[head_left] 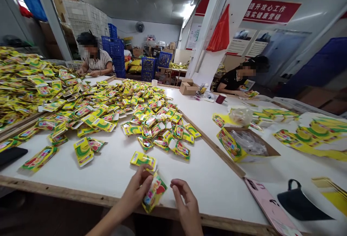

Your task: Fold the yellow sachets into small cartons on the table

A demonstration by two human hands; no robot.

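My left hand (138,185) grips a small yellow and green printed carton (155,193) by its left side, thumb across the front. The carton is tilted over the front edge of the white table, with a red fruit picture facing up. Just right of it, my right hand (185,204) is empty, thumb and fingers curved and apart, not touching the carton. Beyond my left hand a similar carton (143,160) lies flat on the table. Farther off, a large heap of the same cartons (151,120) spreads leftward.
A wooden strip (214,145) divides the table. Right of it stand an open display box (233,149) holding clear plastic, a pink phone (267,203) and a black visor (300,201). A dark phone (12,155) lies left. Two people sit across the table, handling cartons.
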